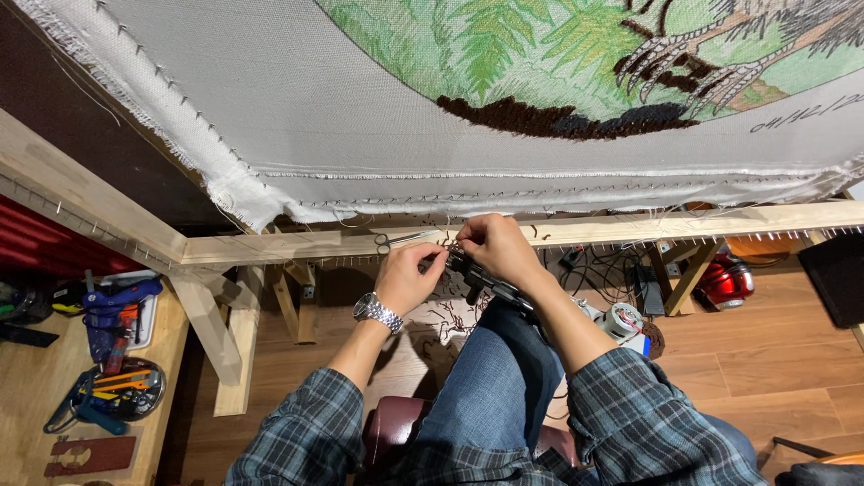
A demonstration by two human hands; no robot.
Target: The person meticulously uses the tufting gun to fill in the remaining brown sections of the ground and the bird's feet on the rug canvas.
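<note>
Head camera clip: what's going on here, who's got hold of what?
A seated person in a plaid shirt and jeans works below a wooden frame with grey cloth stretched over it, bearing a green and brown tufted picture. The left hand, a watch on its wrist, and the right hand meet at the front of a black handheld tool resting over the lap. What the fingers pinch is too small to tell. Scissors lie on the frame rail just beside the hands.
</note>
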